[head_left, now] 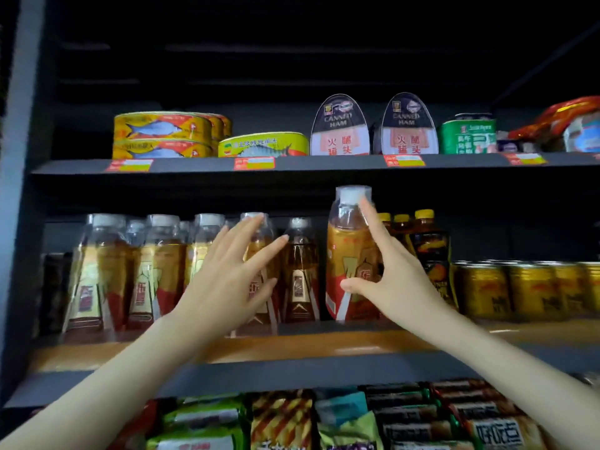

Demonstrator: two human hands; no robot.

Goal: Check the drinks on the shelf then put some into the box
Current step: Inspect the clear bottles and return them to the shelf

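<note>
Amber bottle (349,245) in right hand (394,282), left (224,284) splayed

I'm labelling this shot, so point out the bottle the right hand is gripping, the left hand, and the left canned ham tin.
bottle (348,246), head view, on its orange label.
left hand (224,279), head view, on the back of the hand.
left canned ham tin (340,128), head view, on its front face.
</note>
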